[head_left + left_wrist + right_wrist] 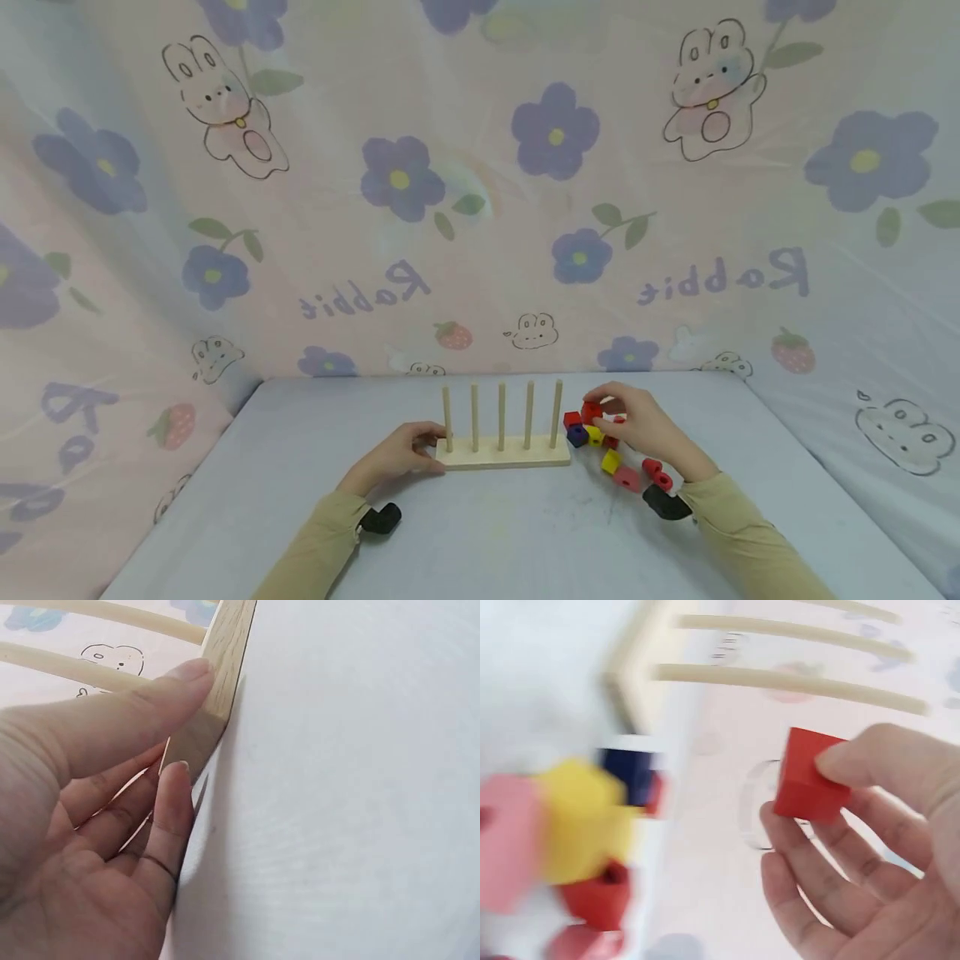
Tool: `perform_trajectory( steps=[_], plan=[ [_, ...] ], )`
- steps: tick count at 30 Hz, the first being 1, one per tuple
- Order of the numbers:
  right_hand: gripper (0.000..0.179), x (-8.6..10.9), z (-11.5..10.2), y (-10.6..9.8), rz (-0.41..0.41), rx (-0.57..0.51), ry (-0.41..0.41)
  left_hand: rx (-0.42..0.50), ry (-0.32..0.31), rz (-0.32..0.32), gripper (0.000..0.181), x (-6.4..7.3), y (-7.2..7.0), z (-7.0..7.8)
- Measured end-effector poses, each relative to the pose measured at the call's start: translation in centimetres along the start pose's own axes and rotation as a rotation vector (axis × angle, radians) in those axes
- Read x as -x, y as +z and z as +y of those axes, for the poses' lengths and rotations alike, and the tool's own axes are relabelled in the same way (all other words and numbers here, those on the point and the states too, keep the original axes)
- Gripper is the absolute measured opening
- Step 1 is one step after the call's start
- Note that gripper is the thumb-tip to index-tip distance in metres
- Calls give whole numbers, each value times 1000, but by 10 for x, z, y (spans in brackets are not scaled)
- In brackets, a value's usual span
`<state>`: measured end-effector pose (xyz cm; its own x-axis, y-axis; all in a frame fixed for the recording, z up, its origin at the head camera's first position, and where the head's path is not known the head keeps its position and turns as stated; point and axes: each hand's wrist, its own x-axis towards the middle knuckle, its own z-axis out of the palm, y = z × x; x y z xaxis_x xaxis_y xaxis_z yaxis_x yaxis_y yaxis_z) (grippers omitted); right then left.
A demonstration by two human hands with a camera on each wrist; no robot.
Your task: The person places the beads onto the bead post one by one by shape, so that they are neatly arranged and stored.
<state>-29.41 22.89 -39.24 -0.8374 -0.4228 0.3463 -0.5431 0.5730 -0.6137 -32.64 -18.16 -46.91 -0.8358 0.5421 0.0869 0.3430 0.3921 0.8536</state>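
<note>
A light wooden peg stand (504,455), with several upright pegs along its base, sits on the white table. My left hand (402,457) grips the left end of that base; in the left wrist view the thumb lies along its edge, other fingers around the end. To the right of the stand, my right hand (643,423) pinches a red cube bead (810,778) between thumb and fingers, raised above the other beads. Below it lie a dark blue bead (577,436), a yellow bead (611,462) and a pink bead (627,479).
More red beads (652,468) lie close to the right wrist, some partly hidden by the right hand. Behind the table hangs a curtain (487,250) printed with flowers and rabbits. Each wrist wears a black device (381,518).
</note>
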Motion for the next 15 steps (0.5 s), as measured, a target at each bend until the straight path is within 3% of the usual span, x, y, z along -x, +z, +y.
perform_trajectory(
  steps=[7, 11, 15],
  plan=[
    [37, -21, -59, -18, 135, -107, -160, 32, 13, 19, 55, -1, 0, 3],
    [37, -31, -98, -12, 117, -215, -225, 55, -7, 25, 55, 0, 0, 0],
    [36, -44, -123, 2, 89, -300, -253, 58, -30, 27, 56, 0, 1, -1]
  ],
)
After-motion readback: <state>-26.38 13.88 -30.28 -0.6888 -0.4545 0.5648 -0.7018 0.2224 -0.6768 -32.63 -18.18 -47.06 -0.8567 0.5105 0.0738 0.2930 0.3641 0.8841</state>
